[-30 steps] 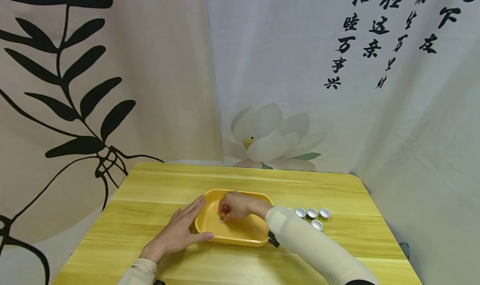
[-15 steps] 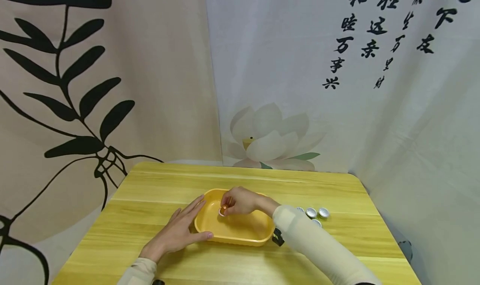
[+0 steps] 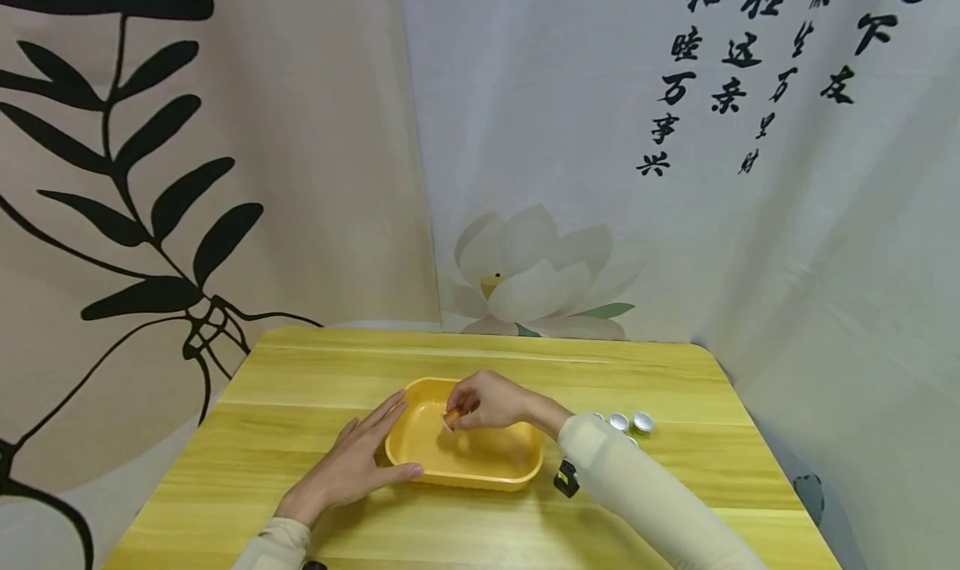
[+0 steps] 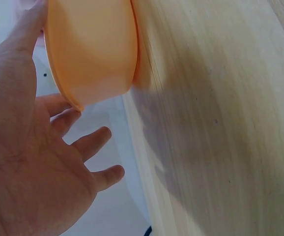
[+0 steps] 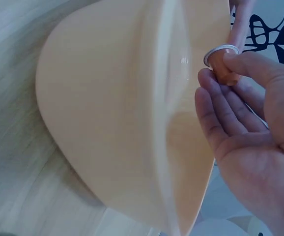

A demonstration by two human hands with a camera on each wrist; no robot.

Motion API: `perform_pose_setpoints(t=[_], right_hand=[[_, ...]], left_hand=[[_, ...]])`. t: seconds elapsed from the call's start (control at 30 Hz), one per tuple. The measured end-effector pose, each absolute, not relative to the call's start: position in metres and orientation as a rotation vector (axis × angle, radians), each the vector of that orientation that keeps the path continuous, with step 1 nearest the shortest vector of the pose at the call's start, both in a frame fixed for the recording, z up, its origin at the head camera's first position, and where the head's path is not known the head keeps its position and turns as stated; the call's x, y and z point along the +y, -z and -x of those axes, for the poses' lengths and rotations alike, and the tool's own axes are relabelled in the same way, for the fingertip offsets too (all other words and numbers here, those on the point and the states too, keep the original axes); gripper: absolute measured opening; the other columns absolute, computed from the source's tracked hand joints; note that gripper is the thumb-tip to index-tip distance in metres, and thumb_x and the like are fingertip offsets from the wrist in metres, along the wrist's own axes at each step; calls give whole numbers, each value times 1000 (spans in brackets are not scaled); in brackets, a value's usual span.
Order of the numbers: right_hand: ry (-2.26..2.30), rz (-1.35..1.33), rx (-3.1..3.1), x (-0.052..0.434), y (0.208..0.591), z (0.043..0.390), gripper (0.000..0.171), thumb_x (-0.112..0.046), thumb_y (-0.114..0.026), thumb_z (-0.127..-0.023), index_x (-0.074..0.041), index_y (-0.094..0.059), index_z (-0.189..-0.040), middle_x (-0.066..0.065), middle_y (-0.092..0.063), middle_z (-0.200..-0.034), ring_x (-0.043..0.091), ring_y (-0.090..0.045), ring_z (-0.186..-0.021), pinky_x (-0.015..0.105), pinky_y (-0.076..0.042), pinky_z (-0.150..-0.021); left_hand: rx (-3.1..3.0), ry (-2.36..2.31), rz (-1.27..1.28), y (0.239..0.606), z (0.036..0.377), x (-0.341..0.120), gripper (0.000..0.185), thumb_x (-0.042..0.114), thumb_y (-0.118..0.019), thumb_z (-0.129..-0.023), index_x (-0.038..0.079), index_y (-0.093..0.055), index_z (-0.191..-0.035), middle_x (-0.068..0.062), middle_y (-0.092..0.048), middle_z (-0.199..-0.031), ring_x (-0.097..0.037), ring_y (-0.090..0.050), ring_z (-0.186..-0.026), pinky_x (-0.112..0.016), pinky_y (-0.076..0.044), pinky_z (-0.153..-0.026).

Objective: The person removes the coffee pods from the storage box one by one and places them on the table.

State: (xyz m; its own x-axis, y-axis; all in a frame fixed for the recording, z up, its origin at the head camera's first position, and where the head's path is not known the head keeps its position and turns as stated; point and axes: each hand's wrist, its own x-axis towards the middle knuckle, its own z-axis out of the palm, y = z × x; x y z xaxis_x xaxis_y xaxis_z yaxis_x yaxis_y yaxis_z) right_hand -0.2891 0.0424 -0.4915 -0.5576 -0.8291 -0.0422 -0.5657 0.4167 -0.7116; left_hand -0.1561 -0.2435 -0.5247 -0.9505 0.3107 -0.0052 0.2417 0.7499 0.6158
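Small cap (image 3: pixel 451 418) between right fingers (image 5: pixel 230 66)

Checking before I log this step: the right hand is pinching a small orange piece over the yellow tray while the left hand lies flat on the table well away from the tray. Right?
Not quite. The left hand is not apart from the yellow tray: the head view shows its fingers and thumb against the tray's left end. The rest holds: the right hand pinches the small orange piece over the tray.

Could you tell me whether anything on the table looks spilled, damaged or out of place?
Nothing stands out. The yellow tray sits flat on the table, the left hand rests against its side, the right hand pinches a small orange cap above it, and the silver caps lie together.
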Motion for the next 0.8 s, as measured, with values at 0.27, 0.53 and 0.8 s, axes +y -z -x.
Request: perform_pose_setpoints(t=[0.27,0.53,0.8], right_hand=[[1077,1083,2255,52,490,284,16,-13,-88,-98,-10,-84,-113,4,-87,-112,4,-79,-95,17,-65,-90],[1203,1001,2212,63,491,282,17,-9,-88,-98,-9,-83,-114,6,-86,-113,7,-81,-98,22,-68,-91],[1361,897,2135,77,486,275,21,-6,-85,-100,-4,-79,-120,11,-83,-121,15,-82,-106,24,-68,-93]], left_hand=[[2833,-987,-451,524,155,-245,112,69,-79,-99,9,-29,-180,-4,-15,-192,-48,-31,-173,-89,-8,-133],[2836,-990,-461,523,155,-244,113,70,-78,-98,9,-28,-180,-6,-15,-192,-49,-32,-172,-90,-8,-132],[2838,-991,-476,524,156,-243,114,70,-77,-99,7,-28,-179,-10,-17,-192,-50,-33,-171,-92,-9,-130]])
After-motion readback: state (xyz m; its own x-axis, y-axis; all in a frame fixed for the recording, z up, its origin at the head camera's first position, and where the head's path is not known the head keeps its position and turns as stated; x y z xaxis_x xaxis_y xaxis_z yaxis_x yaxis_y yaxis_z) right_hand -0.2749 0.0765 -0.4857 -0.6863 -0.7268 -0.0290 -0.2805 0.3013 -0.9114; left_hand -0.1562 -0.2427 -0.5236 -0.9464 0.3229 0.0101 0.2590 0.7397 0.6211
